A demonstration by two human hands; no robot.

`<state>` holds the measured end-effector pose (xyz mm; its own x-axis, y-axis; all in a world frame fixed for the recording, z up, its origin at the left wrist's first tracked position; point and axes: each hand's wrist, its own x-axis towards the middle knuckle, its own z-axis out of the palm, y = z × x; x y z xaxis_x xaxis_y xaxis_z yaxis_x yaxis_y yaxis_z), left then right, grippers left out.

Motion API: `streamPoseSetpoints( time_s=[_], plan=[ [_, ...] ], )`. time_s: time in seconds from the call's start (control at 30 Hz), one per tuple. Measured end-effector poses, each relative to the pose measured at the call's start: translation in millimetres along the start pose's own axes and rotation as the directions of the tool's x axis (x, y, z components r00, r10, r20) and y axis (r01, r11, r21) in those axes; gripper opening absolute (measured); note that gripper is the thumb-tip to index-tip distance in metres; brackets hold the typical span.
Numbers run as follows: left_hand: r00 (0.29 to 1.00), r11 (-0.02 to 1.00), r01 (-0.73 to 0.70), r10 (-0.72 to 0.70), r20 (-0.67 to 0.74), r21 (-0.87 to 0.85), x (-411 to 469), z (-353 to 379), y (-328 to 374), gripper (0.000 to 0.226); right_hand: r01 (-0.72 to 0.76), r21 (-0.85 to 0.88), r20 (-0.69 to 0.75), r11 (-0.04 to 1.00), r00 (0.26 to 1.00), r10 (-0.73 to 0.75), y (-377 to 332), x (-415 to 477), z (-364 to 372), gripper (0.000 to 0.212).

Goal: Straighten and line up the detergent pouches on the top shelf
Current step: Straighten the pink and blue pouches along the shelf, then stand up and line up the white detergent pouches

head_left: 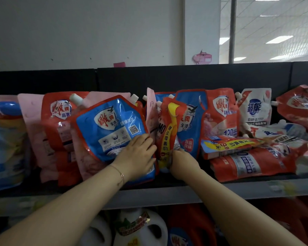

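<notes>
Both arms reach forward; left hand (137, 157) presses flat, fingers straight; right hand (180, 161), just beside, grips a red pouch (167, 134).

Row of pouches (60, 121) is standing along the top shelf (238, 190), crowding against the back panel (185, 77). Near the shelf's middle, a leaning pouch (110, 125) is tilting at the front edge, overlapping those behind. Just right of it, a middle pouch (167, 128) is standing. Left hand (137, 157) is resting on the leaning pouch; right hand (181, 162) is gripping the middle pouch's base. Toward the right end, a flat stack (247, 157) is lying before upright pouches (220, 114). Bottles (140, 228) are sitting beneath the shelf.
</notes>
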<state>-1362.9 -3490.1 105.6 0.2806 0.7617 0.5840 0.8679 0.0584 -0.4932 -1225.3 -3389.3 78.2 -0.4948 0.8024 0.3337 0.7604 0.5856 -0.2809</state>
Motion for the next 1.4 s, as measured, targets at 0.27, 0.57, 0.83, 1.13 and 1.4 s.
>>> streamPoseSetpoints(
  time_s=[0.27,0.57,0.83,1.13,1.4],
  plan=[
    [0.991,0.991,-0.134,0.135,-0.022,0.026,9.7,11.4,-11.6,0.039,-0.047,-0.018,-0.051,0.999,0.998,0.046,-12.9,-29.4,2.9,0.046],
    [0.984,0.982,-0.168,0.161,-0.075,-0.084,-5.4,-4.1,13.9,0.036,0.067,-0.06,-0.217,0.996,0.973,-0.079,0.3,-63.8,-15.0,0.028],
    [0.988,0.961,-0.11,0.077,-0.133,-0.256,7.7,-13.1,56.2,0.029,0.093,-0.088,-0.274,0.992,0.955,-0.114,34.6,-91.6,-45.6,0.02],
    [0.987,0.862,0.072,-0.134,-0.087,-0.501,47.4,-5.4,125.6,0.021,0.158,-0.23,-0.206,0.96,0.957,-0.206,106.3,-82.8,-80.5,0.027],
    [0.989,0.88,0.147,-0.146,0.037,-0.451,145.9,1.4,183.6,0.043,0.256,-0.352,-0.1,0.9,0.946,-0.308,207.0,-66.3,-122.2,0.035]
  ],
)
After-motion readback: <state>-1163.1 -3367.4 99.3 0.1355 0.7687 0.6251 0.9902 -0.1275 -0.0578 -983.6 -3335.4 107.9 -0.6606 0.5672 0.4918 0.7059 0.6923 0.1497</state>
